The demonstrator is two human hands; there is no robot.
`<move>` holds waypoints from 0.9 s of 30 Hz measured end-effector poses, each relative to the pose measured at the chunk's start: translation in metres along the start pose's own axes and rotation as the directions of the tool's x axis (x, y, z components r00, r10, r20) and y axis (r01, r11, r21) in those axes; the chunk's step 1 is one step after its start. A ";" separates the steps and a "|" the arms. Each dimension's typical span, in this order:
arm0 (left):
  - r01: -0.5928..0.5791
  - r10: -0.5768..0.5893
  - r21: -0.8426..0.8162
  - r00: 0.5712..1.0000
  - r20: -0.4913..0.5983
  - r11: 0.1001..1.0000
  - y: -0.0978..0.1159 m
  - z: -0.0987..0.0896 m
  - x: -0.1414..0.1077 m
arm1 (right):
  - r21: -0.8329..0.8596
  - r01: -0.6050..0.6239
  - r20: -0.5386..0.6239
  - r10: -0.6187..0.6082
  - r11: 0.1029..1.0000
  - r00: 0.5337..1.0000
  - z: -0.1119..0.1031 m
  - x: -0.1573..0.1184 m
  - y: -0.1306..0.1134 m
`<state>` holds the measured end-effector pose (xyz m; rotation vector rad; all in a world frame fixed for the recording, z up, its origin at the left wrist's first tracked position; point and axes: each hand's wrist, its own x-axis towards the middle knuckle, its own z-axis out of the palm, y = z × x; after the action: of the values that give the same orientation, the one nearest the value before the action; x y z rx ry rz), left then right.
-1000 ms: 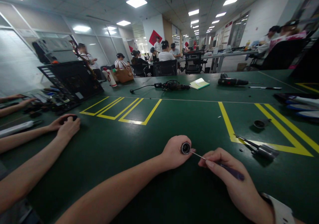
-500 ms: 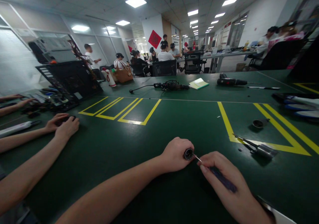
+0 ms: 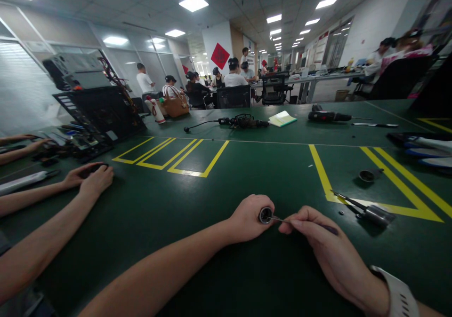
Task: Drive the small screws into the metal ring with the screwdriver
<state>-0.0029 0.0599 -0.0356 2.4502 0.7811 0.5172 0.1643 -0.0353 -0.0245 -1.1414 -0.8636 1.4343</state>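
My left hand (image 3: 250,217) is closed around a small dark cylindrical part (image 3: 265,215), its round open end facing up and toward me. My right hand (image 3: 316,227) pinches a thin screwdriver (image 3: 330,229) with a dark handle. The metal shaft reaches left to the part's opening; where exactly the tip ends is too small to tell. To the right, a metal cylinder with dark prongs (image 3: 377,215) lies across yellow tape, with a small nut (image 3: 341,212) beside it. Farther back rests a dark cup-shaped part (image 3: 366,175).
The green table (image 3: 197,204) bears a power drill (image 3: 328,115), bundled cable (image 3: 243,121), a notepad (image 3: 282,118) and a pen (image 3: 375,125). At left, a co-worker's hands (image 3: 93,178) hold a dark object near a black chassis (image 3: 100,112).
The screwdriver now lies flatter, its shaft at the part's opening. My right hand has turned, showing more of the white watch band. In the background, a standing person has shifted right.
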 end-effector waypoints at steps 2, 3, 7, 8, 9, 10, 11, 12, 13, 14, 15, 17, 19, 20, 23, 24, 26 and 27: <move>0.029 -0.031 -0.057 0.999 -0.032 0.998 0.000 0.000 0.000 | 0.035 -0.002 0.007 0.002 0.999 1.000 0.000 -0.001 0.000; 0.037 -0.041 -0.082 0.998 -0.048 0.996 0.001 0.000 0.001 | 0.048 0.001 0.005 -0.001 0.999 1.000 0.000 -0.001 0.000; 0.039 -0.051 -0.134 0.995 -0.089 0.990 0.004 -0.001 0.000 | 0.049 0.048 -0.019 -0.047 0.998 0.999 -0.004 -0.002 0.004; 0.037 -0.049 -0.137 0.995 -0.087 0.990 0.005 -0.001 0.000 | 0.028 0.061 -0.022 -0.060 0.998 0.998 -0.004 -0.003 0.005; 0.037 -0.048 -0.133 0.995 -0.082 0.990 0.005 -0.001 0.000 | -0.004 0.077 -0.020 -0.077 0.997 0.997 -0.005 -0.003 0.006; 0.037 -0.047 -0.122 0.996 -0.076 0.992 0.005 -0.001 0.000 | -0.044 0.097 -0.012 -0.097 0.994 0.995 -0.005 -0.003 0.008; 0.040 -0.047 -0.104 0.996 -0.069 0.994 0.005 -0.001 0.000 | -0.089 0.121 0.001 -0.121 0.989 0.993 -0.005 -0.003 0.009; 0.043 -0.048 -0.080 0.997 -0.063 0.996 0.005 -0.001 0.000 | -0.136 0.146 0.016 -0.145 0.980 0.989 -0.005 -0.003 0.009; 0.045 -0.048 -0.056 0.997 -0.058 0.997 0.004 -0.001 0.000 | -0.181 0.168 0.029 -0.166 0.969 0.986 -0.004 -0.004 0.010; 0.046 -0.048 -0.034 0.997 -0.053 0.998 0.004 -0.001 -0.001 | -0.218 0.182 0.037 -0.179 0.959 0.983 -0.003 -0.004 0.009; 0.045 -0.046 -0.019 0.998 -0.046 0.999 0.003 -0.001 -0.001 | -0.239 0.189 0.039 -0.185 0.952 0.982 -0.003 -0.004 0.009; 0.037 -0.037 -0.006 0.999 -0.027 0.999 0.002 -0.001 -0.001 | -0.231 0.171 0.034 -0.168 0.958 0.985 -0.001 -0.004 0.006; 0.027 -0.027 -0.016 0.999 -0.025 1.000 0.002 -0.001 -0.001 | -0.152 0.122 0.030 -0.119 0.981 0.992 -0.001 -0.003 0.003; 0.024 -0.025 -0.028 0.999 -0.033 0.999 0.003 0.000 -0.001 | -0.100 0.087 0.030 -0.084 0.991 0.996 0.000 -0.002 0.002; 0.004 -0.009 -0.073 0.998 -0.057 0.997 0.003 0.000 -0.001 | 0.038 -0.011 0.041 0.010 0.999 0.999 -0.001 0.000 -0.002; -0.010 0.005 -0.085 0.998 -0.058 0.996 0.003 0.000 -0.002 | 0.070 -0.030 0.045 0.027 0.997 0.999 -0.001 0.001 -0.003; -0.037 0.031 -0.104 0.998 -0.054 0.994 0.004 0.000 -0.002 | 0.120 -0.043 0.058 0.037 0.992 0.998 -0.001 0.002 -0.003; -0.043 0.037 -0.111 0.998 -0.054 0.993 0.004 0.000 -0.002 | 0.141 -0.041 0.059 0.033 0.989 0.998 -0.002 0.003 -0.002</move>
<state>-0.0024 0.0561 -0.0334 2.3613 0.7049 0.6254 0.1666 -0.0324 -0.0237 -1.0182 -0.7699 1.5402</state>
